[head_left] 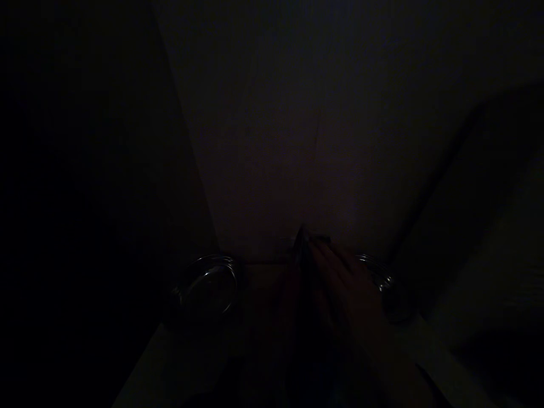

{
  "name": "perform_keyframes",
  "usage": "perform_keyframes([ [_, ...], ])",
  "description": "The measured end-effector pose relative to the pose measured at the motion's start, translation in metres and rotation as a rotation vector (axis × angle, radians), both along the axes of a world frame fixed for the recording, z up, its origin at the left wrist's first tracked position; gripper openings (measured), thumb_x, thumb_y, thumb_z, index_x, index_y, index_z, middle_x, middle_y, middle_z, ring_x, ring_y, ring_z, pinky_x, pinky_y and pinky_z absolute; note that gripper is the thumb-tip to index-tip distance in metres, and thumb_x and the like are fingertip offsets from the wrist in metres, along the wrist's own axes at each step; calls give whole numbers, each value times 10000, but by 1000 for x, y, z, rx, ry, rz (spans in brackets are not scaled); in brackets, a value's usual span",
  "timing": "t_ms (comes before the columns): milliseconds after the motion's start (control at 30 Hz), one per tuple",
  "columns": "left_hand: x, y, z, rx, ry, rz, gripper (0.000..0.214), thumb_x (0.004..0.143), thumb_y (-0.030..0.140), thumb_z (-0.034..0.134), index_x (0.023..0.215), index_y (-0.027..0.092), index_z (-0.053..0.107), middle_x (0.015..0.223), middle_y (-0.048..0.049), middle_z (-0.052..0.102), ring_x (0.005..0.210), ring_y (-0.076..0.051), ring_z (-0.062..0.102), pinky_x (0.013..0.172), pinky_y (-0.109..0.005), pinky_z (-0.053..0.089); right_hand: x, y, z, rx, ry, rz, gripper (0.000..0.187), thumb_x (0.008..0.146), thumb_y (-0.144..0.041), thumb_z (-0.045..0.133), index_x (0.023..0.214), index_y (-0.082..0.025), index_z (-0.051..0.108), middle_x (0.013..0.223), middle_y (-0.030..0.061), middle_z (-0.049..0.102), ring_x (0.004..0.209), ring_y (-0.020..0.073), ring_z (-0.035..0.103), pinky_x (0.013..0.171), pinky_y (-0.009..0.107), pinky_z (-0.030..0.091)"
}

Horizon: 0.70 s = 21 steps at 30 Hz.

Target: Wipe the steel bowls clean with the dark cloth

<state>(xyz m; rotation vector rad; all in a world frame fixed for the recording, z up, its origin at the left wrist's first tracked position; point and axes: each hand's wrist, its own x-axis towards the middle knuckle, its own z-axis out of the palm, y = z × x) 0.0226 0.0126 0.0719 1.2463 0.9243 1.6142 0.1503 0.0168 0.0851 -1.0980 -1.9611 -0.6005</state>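
The view is very dark. My right hand (351, 289) comes up from the lower right, its fingers close together and pointing up and to the left. Its fingertips press against a dark, narrow thing (302, 241) whose kind I cannot make out. On the other side of that thing, my left hand (287, 297) shows only as a faint shape, its fingers lost in the dark. Beside the left hand stands a clear, round glass bowl (229, 277). A second shiny, round bowl (389, 280) is partly hidden behind my right hand.
Beneath the hands and bowls is a pale surface (170, 357). Behind them rises a large, plain panel (272, 141), with a slanted edge on its left. A dark, slanting shape (480, 187) is on the right.
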Motion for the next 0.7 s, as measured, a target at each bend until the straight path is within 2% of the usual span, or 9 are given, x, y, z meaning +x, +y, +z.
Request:
perform_keyframes([
  [133, -2, 1, -3, -6, 18, 2, 240, 918, 358, 541, 1039, 176, 640, 1076, -64, 660, 891, -152, 635, 791, -341, 549, 0, 2, 0, 7, 2, 16, 412, 934, -161, 404, 1314, -62, 531, 1312, 143, 612, 1154, 305, 514, 912, 502, 473],
  [267, -5, 2, 1, 11, 3, 32, 285, 916, 369, 542, 1108, 173, 620, 1138, -72, 639, 953, -179, 630, 826, -373, 544, -9, -6, -2, 15, -52, 42, 427, 913, -164, 424, 1312, -69, 546, 1334, 145, 595, 1179, 312, 497, 922, 510, 459],
  [467, -10, 8, 11, 24, -21, 56, 325, 911, 367, 549, 1169, 173, 593, 1192, -83, 612, 1003, -201, 619, 850, -401, 538, -22, -13, -11, 137, -98, 96, 388, 919, -169, 463, 1279, -84, 583, 1341, 129, 593, 1249, 329, 447, 971, 514, 418],
  [700, -8, 4, 11, 19, -17, 24, 326, 911, 356, 551, 1185, 183, 587, 1224, -89, 599, 1031, -203, 610, 873, -413, 530, -16, -10, -6, 41, -80, 49, 433, 922, -171, 404, 1319, -55, 529, 1367, 147, 568, 1236, 334, 456, 933, 532, 451],
])
